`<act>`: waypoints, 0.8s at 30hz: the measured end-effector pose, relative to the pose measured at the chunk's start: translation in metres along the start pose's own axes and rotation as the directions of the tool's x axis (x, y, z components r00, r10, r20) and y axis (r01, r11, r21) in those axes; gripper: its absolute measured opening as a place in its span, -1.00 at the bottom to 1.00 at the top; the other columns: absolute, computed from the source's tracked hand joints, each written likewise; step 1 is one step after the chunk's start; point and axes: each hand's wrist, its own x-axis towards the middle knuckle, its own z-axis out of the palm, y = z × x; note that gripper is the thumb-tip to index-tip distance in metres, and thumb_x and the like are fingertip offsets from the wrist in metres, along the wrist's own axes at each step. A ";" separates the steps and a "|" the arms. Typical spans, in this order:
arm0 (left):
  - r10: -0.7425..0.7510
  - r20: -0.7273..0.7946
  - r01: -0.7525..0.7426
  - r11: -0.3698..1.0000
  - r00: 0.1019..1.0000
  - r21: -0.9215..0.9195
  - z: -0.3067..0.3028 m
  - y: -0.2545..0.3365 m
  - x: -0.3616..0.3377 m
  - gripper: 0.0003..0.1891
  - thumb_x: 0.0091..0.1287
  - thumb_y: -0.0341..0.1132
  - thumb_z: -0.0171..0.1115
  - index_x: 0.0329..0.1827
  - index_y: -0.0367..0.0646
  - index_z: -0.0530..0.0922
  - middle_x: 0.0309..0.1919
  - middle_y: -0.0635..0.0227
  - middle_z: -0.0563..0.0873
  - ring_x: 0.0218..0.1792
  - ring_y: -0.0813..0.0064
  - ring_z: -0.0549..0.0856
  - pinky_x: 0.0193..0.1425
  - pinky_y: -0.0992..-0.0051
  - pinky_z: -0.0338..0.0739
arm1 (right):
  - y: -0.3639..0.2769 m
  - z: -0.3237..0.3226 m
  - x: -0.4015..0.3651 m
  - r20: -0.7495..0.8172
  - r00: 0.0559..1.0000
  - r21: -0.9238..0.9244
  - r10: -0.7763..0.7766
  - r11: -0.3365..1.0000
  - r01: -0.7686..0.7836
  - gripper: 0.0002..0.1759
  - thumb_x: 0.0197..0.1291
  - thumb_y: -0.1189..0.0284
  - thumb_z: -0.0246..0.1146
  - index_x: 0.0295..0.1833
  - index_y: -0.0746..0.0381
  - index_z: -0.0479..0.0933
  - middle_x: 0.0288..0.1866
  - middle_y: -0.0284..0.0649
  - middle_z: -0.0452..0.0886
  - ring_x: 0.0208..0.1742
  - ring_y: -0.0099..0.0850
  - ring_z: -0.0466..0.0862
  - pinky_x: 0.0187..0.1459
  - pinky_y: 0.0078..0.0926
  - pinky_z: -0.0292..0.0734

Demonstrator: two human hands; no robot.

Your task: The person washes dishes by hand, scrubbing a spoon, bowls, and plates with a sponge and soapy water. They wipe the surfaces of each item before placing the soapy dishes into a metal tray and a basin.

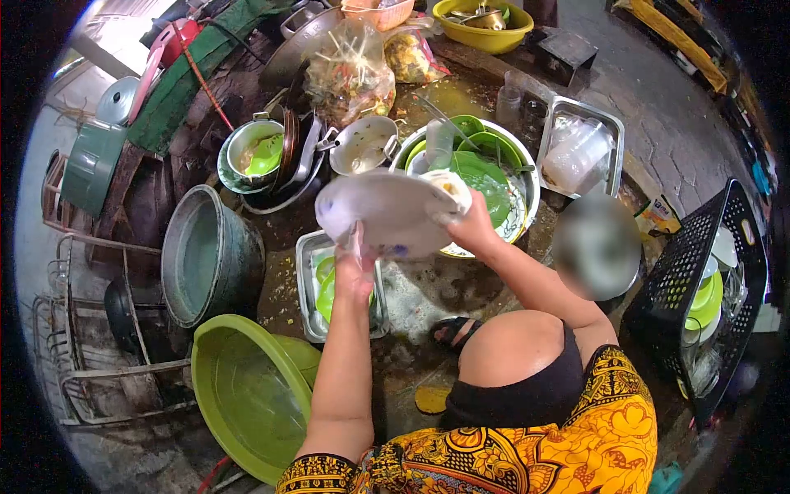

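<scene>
A large whitish plate [391, 212], smeared by motion, is held up tilted in front of me. My left hand [355, 262] grips its near left edge, fingers closed round the rim. At its right edge my right hand [471, 226] is closed, with blurred fingertips against the rim. Right by those fingers shows a small white and yellow round thing [450, 188] whose kind I cannot make out. Behind the plate stands a wide white basin [533, 185] with green plates [481, 177] in it. Below my left hand, a metal tray [309, 317] holds green dishes [326, 288].
Left are a grey water tub [174, 272] and a tilted green basin [206, 387]. Dirty pots [362, 144] and a bag of scraps [350, 74] lie ahead. A metal tray of plastic cups [613, 136] and a black crate [658, 305] with dishes stand to the right.
</scene>
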 end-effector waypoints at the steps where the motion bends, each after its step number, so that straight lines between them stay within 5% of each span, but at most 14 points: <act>1: -0.127 0.062 0.132 0.988 0.990 -0.082 0.002 0.005 -0.001 -0.68 0.27 -0.23 0.08 0.04 -0.16 0.41 -0.04 0.32 0.54 -0.10 0.39 0.56 -0.05 0.34 0.49 | -0.009 -0.004 0.003 0.097 0.964 -0.209 -0.248 0.942 0.263 -0.60 -0.19 0.52 0.29 -0.10 0.22 0.49 -0.17 -0.18 0.55 -0.19 -0.33 0.57 -0.14 -0.45 0.47; 2: -0.246 0.133 0.266 0.952 0.960 -0.155 0.002 0.008 -0.002 -0.66 0.29 -0.16 0.04 0.07 -0.10 0.40 0.00 0.30 0.52 -0.07 0.32 0.54 -0.02 0.19 0.46 | -0.016 -0.008 0.004 0.238 0.860 -0.373 -0.452 0.775 0.511 -0.59 -0.21 0.50 0.30 -0.11 0.20 0.49 -0.18 -0.15 0.54 -0.18 -0.26 0.57 -0.14 -0.42 0.48; 3: -0.238 0.366 0.333 0.917 0.899 -0.220 -0.018 -0.001 0.007 -0.64 0.32 -0.10 -0.04 0.07 -0.09 0.40 0.01 0.23 0.52 -0.01 0.25 0.52 0.05 0.18 0.44 | -0.019 -0.010 0.003 0.339 0.793 -0.451 -0.506 0.652 0.609 -0.60 -0.19 0.48 0.29 -0.10 0.14 0.48 -0.18 -0.10 0.53 -0.17 -0.14 0.55 -0.16 -0.33 0.50; 4: -0.248 0.340 0.316 0.935 0.907 -0.162 0.010 0.019 -0.009 -0.61 0.33 -0.07 -0.09 0.05 -0.15 0.41 0.03 0.19 0.52 0.03 0.19 0.52 0.11 0.14 0.41 | -0.011 -0.012 0.003 0.342 0.790 -0.446 -0.508 0.652 0.613 -0.60 -0.19 0.48 0.29 -0.10 0.14 0.48 -0.18 -0.10 0.53 -0.17 -0.14 0.55 -0.16 -0.33 0.50; 6: -0.104 0.302 0.241 0.853 0.948 -0.463 0.009 0.024 -0.030 -0.58 0.33 -0.06 -0.11 0.04 -0.21 0.42 0.04 0.16 0.52 0.04 0.18 0.51 0.14 0.13 0.39 | 0.006 -0.014 0.004 0.486 0.640 -0.464 -0.595 0.445 0.766 -0.62 -0.12 0.48 0.24 -0.08 0.10 0.45 -0.15 -0.11 0.52 -0.16 -0.13 0.55 -0.15 -0.27 0.51; 8: -0.157 0.312 0.311 0.783 0.937 -0.539 0.005 0.032 -0.032 -0.55 0.34 -0.07 -0.14 0.05 -0.27 0.41 0.05 0.14 0.51 0.06 0.19 0.51 0.14 0.17 0.40 | 0.010 -0.017 0.000 0.518 0.628 -0.443 -0.580 0.446 0.777 -0.63 -0.10 0.50 0.17 -0.07 0.08 0.44 -0.14 -0.10 0.51 -0.12 -0.11 0.54 -0.13 -0.21 0.51; 10: -0.253 0.328 0.402 0.732 0.910 -0.550 0.009 0.040 -0.033 -0.56 0.35 -0.10 -0.13 0.08 -0.28 0.39 0.05 0.15 0.51 0.03 0.22 0.53 0.14 0.24 0.41 | 0.024 -0.020 -0.002 0.644 0.536 -0.485 -0.547 0.250 0.838 -0.58 -0.09 0.43 0.21 0.00 0.11 0.44 -0.03 -0.13 0.49 -0.03 -0.14 0.50 -0.05 -0.27 0.46; 12: -0.216 0.211 0.296 0.810 0.953 -0.506 0.006 0.026 -0.026 -0.58 0.35 -0.15 -0.11 0.11 -0.30 0.36 0.04 0.16 0.52 0.03 0.24 0.53 0.16 0.26 0.40 | 0.030 -0.015 -0.009 0.658 0.536 -0.474 -0.529 0.262 0.841 -0.61 -0.08 0.45 0.17 -0.02 0.08 0.44 0.00 -0.10 0.47 0.00 -0.12 0.48 -0.04 -0.25 0.45; 15: -0.181 0.167 0.230 0.905 0.969 -0.358 0.008 0.024 -0.031 -0.61 0.35 -0.24 -0.08 0.15 -0.28 0.32 0.07 0.18 0.49 0.08 0.28 0.48 0.20 0.26 0.35 | 0.031 -0.007 -0.022 0.762 0.495 -0.409 -0.418 0.282 0.868 -0.54 -0.04 0.43 0.12 0.08 -0.01 0.37 -0.30 -0.12 0.46 -0.23 -0.12 0.51 -0.17 -0.18 0.47; 16: -0.182 0.173 0.234 0.905 0.968 -0.356 0.010 0.026 -0.030 -0.61 0.35 -0.24 -0.08 0.15 -0.28 0.32 0.07 0.18 0.49 0.08 0.28 0.48 0.20 0.26 0.35 | 0.016 -0.003 -0.025 0.760 0.499 -0.415 -0.418 0.279 0.866 -0.54 -0.04 0.43 0.12 0.08 -0.01 0.37 -0.30 -0.12 0.46 -0.23 -0.12 0.51 -0.17 -0.18 0.47; 18: -0.143 0.138 0.187 0.898 0.980 -0.399 0.008 0.029 -0.032 -0.62 0.35 -0.27 -0.07 0.16 -0.28 0.31 0.08 0.19 0.48 0.09 0.29 0.47 0.20 0.25 0.35 | -0.010 0.008 -0.035 0.739 0.559 -0.323 -0.375 0.532 0.783 -0.55 0.02 0.36 0.13 0.10 0.00 0.35 -0.23 -0.09 0.45 -0.18 -0.10 0.49 -0.11 -0.15 0.43; 19: -0.112 0.096 0.138 0.928 0.989 -0.345 0.013 0.034 -0.037 -0.63 0.35 -0.26 -0.08 0.14 -0.29 0.32 0.05 0.18 0.50 0.06 0.29 0.49 0.17 0.25 0.38 | -0.004 0.011 -0.034 0.820 0.538 -0.342 -0.196 0.585 0.735 -0.52 0.01 0.29 0.17 0.12 0.02 0.32 -0.17 -0.05 0.42 -0.17 -0.09 0.49 -0.09 -0.15 0.40; 22: -0.118 0.124 0.147 0.955 0.985 -0.258 0.011 0.031 -0.035 -0.64 0.35 -0.27 -0.07 0.12 -0.30 0.34 0.01 0.18 0.52 0.02 0.30 0.52 0.13 0.29 0.41 | 0.013 0.023 -0.024 0.838 0.506 -0.335 -0.202 0.540 0.772 -0.47 -0.10 0.29 0.26 0.08 0.10 0.36 -0.25 -0.01 0.42 -0.16 -0.07 0.47 -0.15 -0.15 0.37; 24: -0.083 0.048 0.091 0.977 0.995 -0.192 0.019 0.028 -0.043 -0.66 0.35 -0.29 -0.05 0.10 -0.30 0.36 -0.02 0.19 0.53 -0.01 0.31 0.53 0.10 0.32 0.44 | 0.004 0.029 -0.010 0.777 0.590 -0.381 -0.219 0.582 0.718 -0.43 -0.10 0.33 0.26 0.12 0.10 0.33 -0.24 0.01 0.42 -0.16 -0.08 0.47 -0.11 -0.19 0.35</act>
